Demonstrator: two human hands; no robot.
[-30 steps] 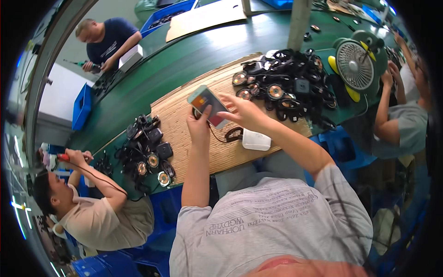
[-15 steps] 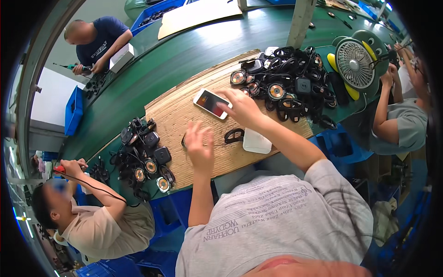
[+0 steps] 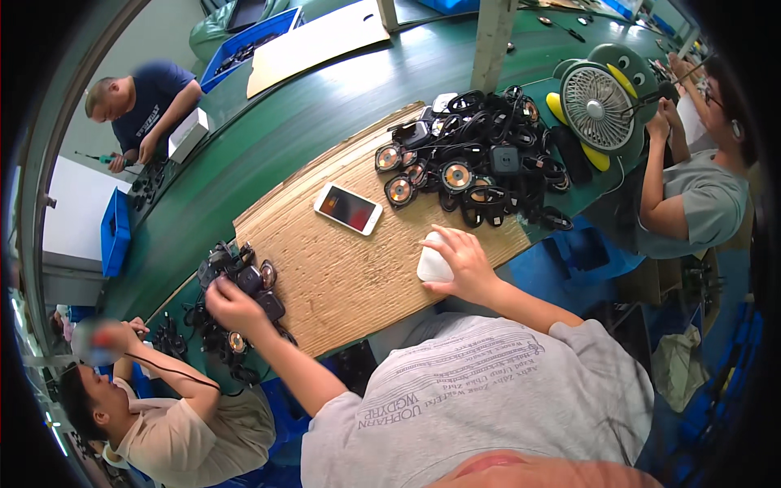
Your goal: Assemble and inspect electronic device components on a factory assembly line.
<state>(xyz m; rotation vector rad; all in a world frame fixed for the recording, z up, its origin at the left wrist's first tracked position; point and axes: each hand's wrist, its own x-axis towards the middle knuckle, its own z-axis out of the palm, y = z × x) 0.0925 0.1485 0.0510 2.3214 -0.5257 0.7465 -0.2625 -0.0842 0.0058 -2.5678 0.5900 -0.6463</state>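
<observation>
My right hand (image 3: 465, 268) grips a small white rounded-corner block (image 3: 434, 262) by its sides, with the thumb at its near edge; the block rests at the cardboard's near right. Over on the left, my left hand (image 3: 233, 307) reaches into a pile of black cabled devices (image 3: 268, 305). Its fingers are bent together at the pile's edge, and what they hold is hidden. Between the hands and farther back lies a white phone (image 3: 348, 209), screen up. To its right sits a larger heap of black cabled pucks (image 3: 488, 163) with coppery round faces.
The corrugated cardboard (image 3: 350, 285) covers part of a green bench (image 3: 285, 138). A penguin-shaped fan (image 3: 598, 106) stands right of the larger heap, and a post (image 3: 494, 45) rises behind it. Co-workers sit left (image 3: 195, 431) and right (image 3: 691, 195); another person (image 3: 154, 106) works across the bench.
My left hand has moved left from mid-board to the left pile. My right hand has left the phone and taken hold of the white block. The black cable coil is gone from the board.
</observation>
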